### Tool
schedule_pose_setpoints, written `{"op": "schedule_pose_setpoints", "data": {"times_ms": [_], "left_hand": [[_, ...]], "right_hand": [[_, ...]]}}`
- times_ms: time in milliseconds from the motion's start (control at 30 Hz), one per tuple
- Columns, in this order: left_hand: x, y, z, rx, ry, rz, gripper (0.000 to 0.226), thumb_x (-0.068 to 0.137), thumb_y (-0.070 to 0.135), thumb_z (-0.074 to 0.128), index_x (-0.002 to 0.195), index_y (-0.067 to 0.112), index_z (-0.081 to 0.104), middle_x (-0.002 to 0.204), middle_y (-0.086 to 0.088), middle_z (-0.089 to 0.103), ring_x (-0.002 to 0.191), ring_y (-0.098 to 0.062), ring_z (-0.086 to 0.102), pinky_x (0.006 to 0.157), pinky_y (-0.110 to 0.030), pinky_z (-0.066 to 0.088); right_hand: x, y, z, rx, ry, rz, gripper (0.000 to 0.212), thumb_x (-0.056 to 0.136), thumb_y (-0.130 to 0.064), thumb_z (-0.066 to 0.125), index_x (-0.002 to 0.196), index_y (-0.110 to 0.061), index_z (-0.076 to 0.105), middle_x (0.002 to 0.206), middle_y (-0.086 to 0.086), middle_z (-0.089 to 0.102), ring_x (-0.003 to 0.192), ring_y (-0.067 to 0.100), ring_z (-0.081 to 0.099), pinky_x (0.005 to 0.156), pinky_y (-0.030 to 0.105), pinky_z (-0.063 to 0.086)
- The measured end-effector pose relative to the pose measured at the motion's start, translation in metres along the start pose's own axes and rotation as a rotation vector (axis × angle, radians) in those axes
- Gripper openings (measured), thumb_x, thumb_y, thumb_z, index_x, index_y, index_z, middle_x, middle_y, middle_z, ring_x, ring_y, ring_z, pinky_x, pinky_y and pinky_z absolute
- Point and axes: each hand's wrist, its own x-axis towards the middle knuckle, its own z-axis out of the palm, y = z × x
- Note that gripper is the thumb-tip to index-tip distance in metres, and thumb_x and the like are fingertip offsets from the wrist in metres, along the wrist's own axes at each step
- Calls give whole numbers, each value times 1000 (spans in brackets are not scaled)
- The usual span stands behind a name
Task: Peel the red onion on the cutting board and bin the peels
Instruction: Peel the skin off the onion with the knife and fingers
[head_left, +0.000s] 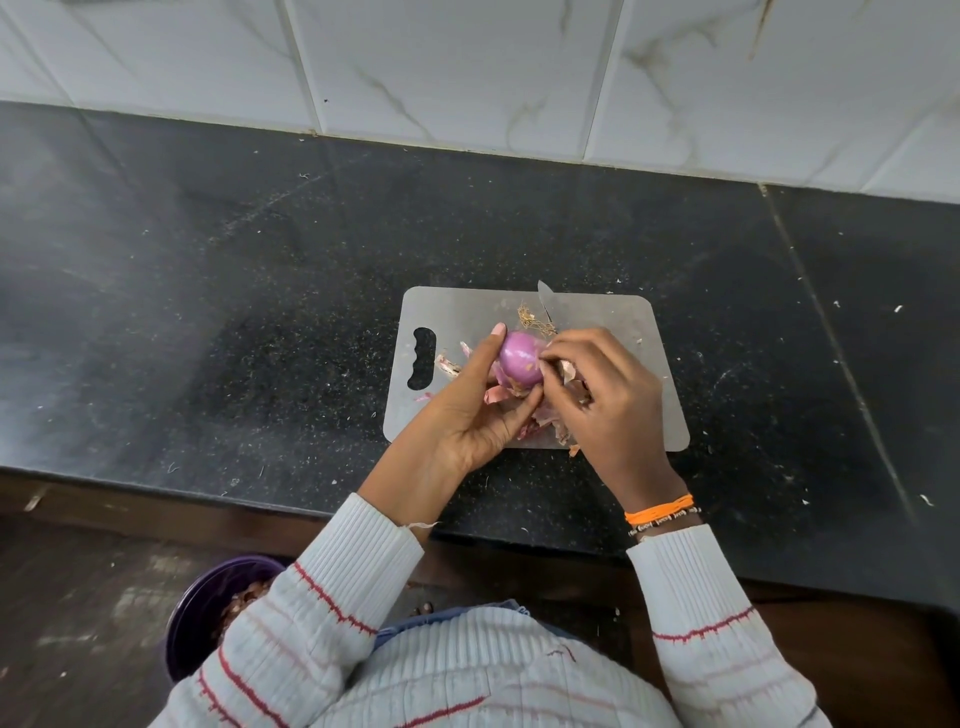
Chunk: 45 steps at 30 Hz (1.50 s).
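A red onion (519, 358), mostly bare and shiny purple, is held just above the grey cutting board (613, 322). My left hand (467, 410) grips it from the left and below. My right hand (597, 389) pinches a strip of dry peel at the onion's right side. Loose peels (540, 421) lie under and between my hands, and more sit by the board's handle hole (449, 366). The cut root tuft (535, 319) lies behind the onion. A purple bin (208, 608) with peels in it stands on the floor at lower left, partly hidden by my sleeve.
A knife blade tip (545, 299) pokes out behind my right hand at the board's far edge. The board sits on a black stone counter (208, 312) backed by a white tiled wall (467, 67). Small scraps dot the counter.
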Motion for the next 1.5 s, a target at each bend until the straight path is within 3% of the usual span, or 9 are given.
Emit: {"op": "schedule_pose_setpoints", "data": {"times_ms": [167, 233, 400, 600, 933, 1067, 1200, 1300, 1500], "left_hand": [[-5, 1, 1, 59, 16, -7, 42, 80, 38, 68, 92, -1, 57, 67, -22, 66, 59, -26, 67, 61, -29, 55], [-6, 1, 2, 20, 18, -12, 42, 81, 36, 68, 91, -2, 56, 67, -23, 65, 66, -27, 66, 60, -31, 55], [-7, 1, 3, -18, 43, 4, 41, 78, 33, 71, 97, 0, 55, 95, -24, 54, 89, -28, 62, 59, -36, 57], [-6, 1, 3, 7, 53, 46, 43, 79, 32, 70, 103, 0, 54, 90, -22, 56, 80, -26, 63, 57, -32, 58], [-5, 0, -1, 147, 34, -1, 34, 79, 33, 69, 97, 9, 53, 89, -23, 58, 57, -24, 63, 52, -23, 55], [-6, 0, -1, 208, 8, 5, 31, 81, 33, 66, 100, 11, 57, 90, -18, 56, 62, -20, 59, 47, -20, 52], [-6, 0, -1, 225, 7, 15, 29, 83, 33, 64, 99, 11, 56, 85, -16, 54, 58, -18, 59, 47, -19, 51], [-6, 0, -4, 211, 8, 20, 33, 83, 32, 64, 106, 10, 55, 89, -17, 54, 62, -20, 58, 46, -19, 52], [-5, 3, -9, 258, -19, -14, 27, 85, 31, 52, 102, 10, 56, 93, -13, 51, 64, -18, 54, 42, -16, 46]], "right_hand": [[3, 2, -3, 149, 37, 152, 13, 88, -12, 59, 92, -1, 64, 92, 9, 63, 87, 9, 57, 73, 23, 51], [2, 3, -6, 141, -25, 96, 16, 84, -17, 64, 92, -3, 67, 94, 7, 65, 87, 13, 60, 73, 26, 53], [-2, 3, -3, 49, -34, 32, 19, 79, -17, 72, 94, -6, 71, 96, 5, 68, 86, 19, 63, 72, 33, 54], [-2, 2, 0, -31, -3, -3, 10, 84, -13, 67, 89, -6, 71, 91, 5, 68, 81, 18, 61, 66, 31, 52], [4, 1, -5, 114, 106, 274, 11, 87, -12, 57, 91, -3, 63, 90, 5, 61, 84, 8, 54, 71, 16, 45], [3, 3, -2, 103, 112, 365, 7, 88, -7, 57, 92, -4, 62, 91, 6, 61, 84, 5, 53, 72, 11, 44], [5, 2, -4, 309, 33, 451, 22, 93, -27, 50, 105, -14, 63, 100, -5, 62, 91, 0, 57, 74, 14, 49], [5, -2, -5, 430, -105, 471, 34, 81, -40, 63, 111, -25, 57, 103, -14, 56, 94, -1, 57, 72, 10, 49], [3, -1, 1, 319, -47, 461, 7, 81, -13, 69, 83, -9, 63, 84, -2, 60, 80, 3, 56, 68, 11, 44]]}}
